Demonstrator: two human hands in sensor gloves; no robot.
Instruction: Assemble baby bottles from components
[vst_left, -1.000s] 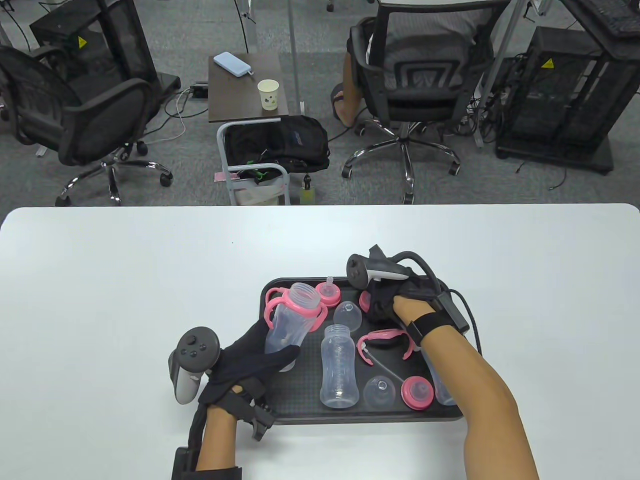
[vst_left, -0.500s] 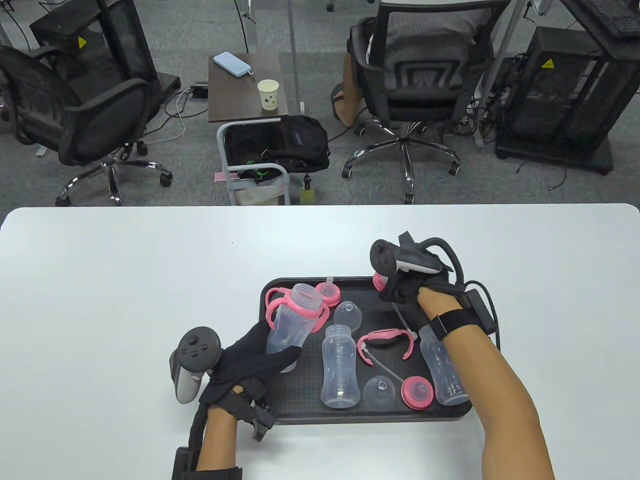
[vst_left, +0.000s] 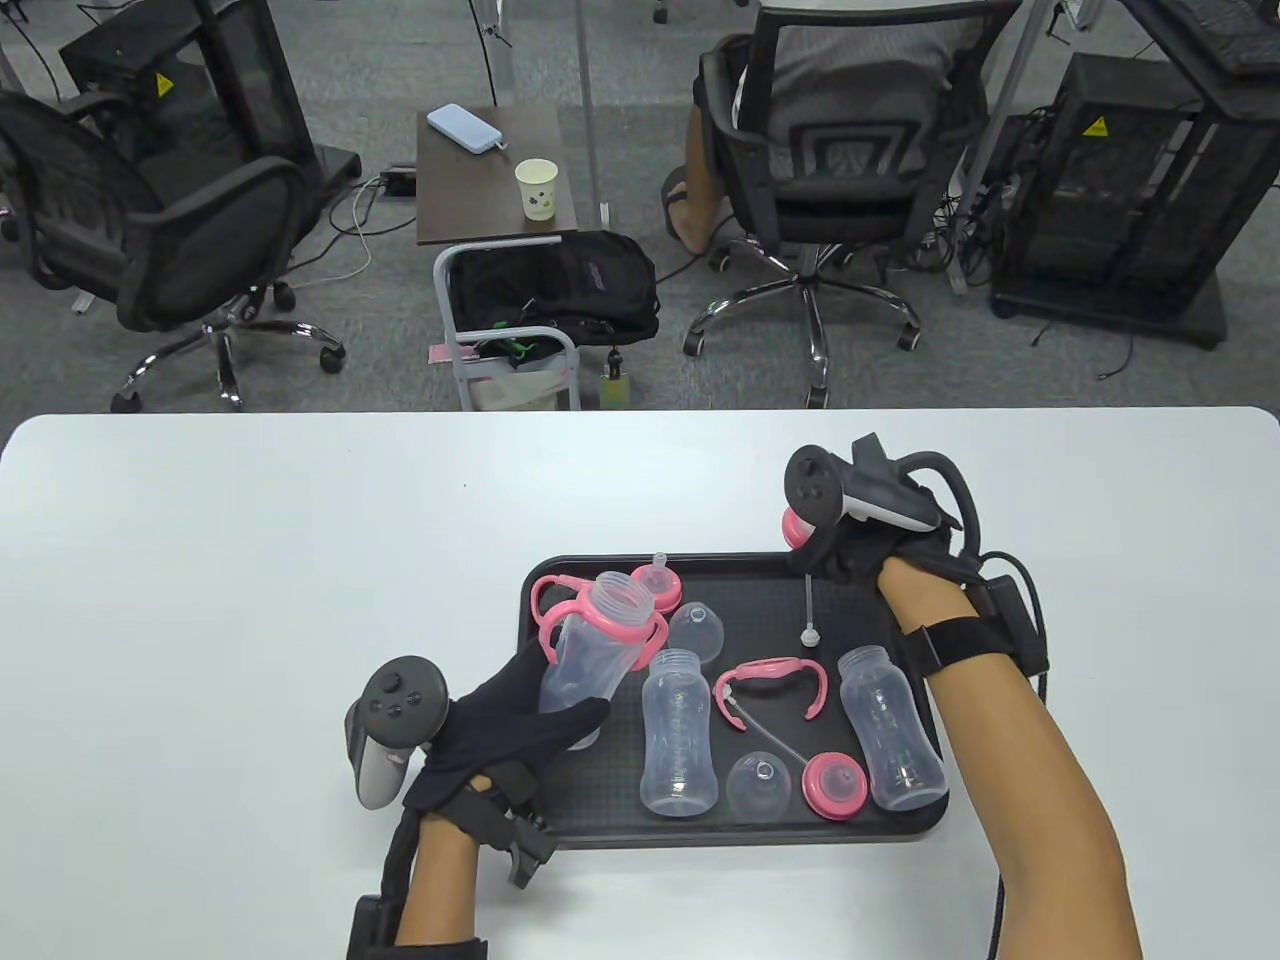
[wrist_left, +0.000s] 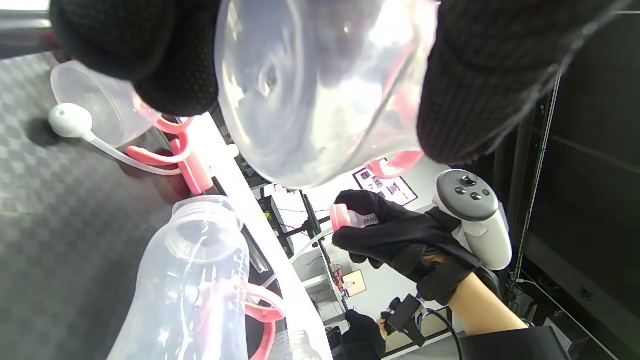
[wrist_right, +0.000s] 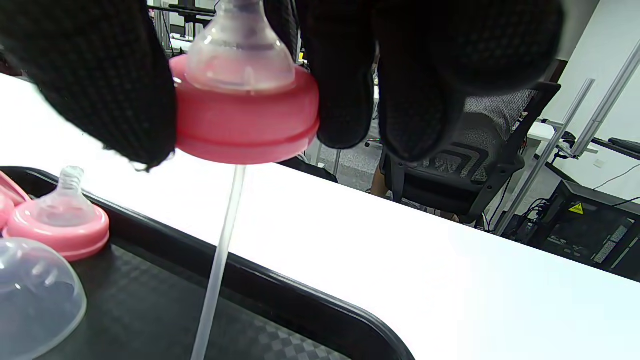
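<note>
My left hand (vst_left: 520, 715) grips a clear bottle with a pink handle ring (vst_left: 595, 645), tilted above the left end of the black tray (vst_left: 600, 830); its base fills the left wrist view (wrist_left: 320, 90). My right hand (vst_left: 850, 545) holds a pink nipple cap (vst_left: 795, 527) above the tray's far edge, and a white straw with a weighted tip (vst_left: 806, 610) hangs from it. The right wrist view shows the cap (wrist_right: 245, 120) gripped from above, with its straw (wrist_right: 220, 260) hanging down.
On the tray lie two clear bottles (vst_left: 678, 735) (vst_left: 892, 740), a loose pink handle ring (vst_left: 775, 682), two clear dome caps (vst_left: 697, 630) (vst_left: 758, 785), a second pink nipple cap (vst_left: 657, 585), and a pink cap with a straw (vst_left: 833, 785). White tabletop surrounds the tray.
My right hand has lifted the pink nipple cap up and to the far right, pulling its straw clear of the tray. My left hand tilted the bottle slightly.
</note>
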